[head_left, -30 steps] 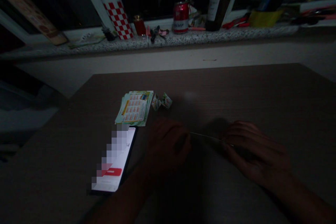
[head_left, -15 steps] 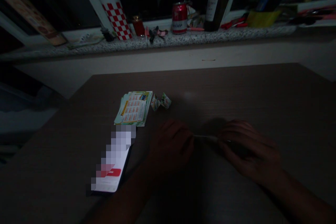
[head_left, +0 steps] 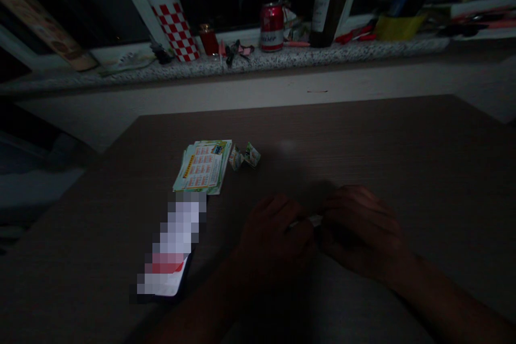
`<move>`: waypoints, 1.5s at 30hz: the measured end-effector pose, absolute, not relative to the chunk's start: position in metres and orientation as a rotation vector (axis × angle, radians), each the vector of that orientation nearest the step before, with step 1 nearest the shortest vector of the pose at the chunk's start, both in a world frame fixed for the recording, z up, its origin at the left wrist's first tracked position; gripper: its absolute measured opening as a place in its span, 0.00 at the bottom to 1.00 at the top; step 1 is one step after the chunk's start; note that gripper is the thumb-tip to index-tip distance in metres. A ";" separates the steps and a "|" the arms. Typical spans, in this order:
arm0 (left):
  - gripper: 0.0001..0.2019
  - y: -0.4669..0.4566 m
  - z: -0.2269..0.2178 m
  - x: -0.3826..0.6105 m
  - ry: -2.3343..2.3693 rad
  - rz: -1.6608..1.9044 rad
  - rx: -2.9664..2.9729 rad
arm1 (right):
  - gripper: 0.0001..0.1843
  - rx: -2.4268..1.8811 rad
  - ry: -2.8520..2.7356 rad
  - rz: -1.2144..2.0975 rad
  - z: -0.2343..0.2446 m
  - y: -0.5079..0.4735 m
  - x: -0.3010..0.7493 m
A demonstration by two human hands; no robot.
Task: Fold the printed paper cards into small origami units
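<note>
In the dim light my left hand (head_left: 278, 236) and my right hand (head_left: 363, 231) almost meet low over the table. Fingers of both are closed on a small piece of paper (head_left: 315, 220), of which only a thin pale edge shows between them; the rest is hidden. Left of my hands lies a stack of printed paper cards (head_left: 203, 165) with calendar-like grids. Beside the stack's right edge sit two small folded paper pieces, one (head_left: 236, 158) close to the cards and the other (head_left: 252, 155) just right of it.
A lit phone (head_left: 171, 250) lies below the cards, near my left forearm. Behind the wooden table (head_left: 363, 134), a speckled windowsill (head_left: 282, 62) carries a red can (head_left: 271, 27), a checkered bottle (head_left: 177, 29), a dark labelled bottle (head_left: 326, 13) and a yellow container (head_left: 399, 27).
My hands have come closer together, the left moving right and the right slightly left. Less of the paper shows between them. The view has shifted slightly.
</note>
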State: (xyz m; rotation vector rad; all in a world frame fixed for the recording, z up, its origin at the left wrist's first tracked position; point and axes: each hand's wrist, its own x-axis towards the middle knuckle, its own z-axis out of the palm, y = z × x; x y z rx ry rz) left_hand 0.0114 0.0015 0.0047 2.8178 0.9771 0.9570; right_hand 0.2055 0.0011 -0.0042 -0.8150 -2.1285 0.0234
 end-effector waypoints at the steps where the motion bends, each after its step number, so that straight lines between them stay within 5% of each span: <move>1: 0.07 0.001 0.005 0.011 0.974 0.957 2.814 | 0.11 -0.814 -2.128 0.019 -0.004 0.001 0.206; 35: 0.04 0.002 0.012 -0.002 1.056 1.102 2.627 | 0.08 -1.098 -1.926 -0.020 0.000 0.002 0.225; 41: 0.02 -0.005 0.008 0.008 1.033 1.103 2.575 | 0.03 -1.034 -1.930 0.285 -0.006 -0.012 0.204; 45: 0.06 -0.010 0.007 0.013 0.941 1.120 2.529 | 0.09 -1.046 -1.921 0.539 -0.009 -0.017 0.195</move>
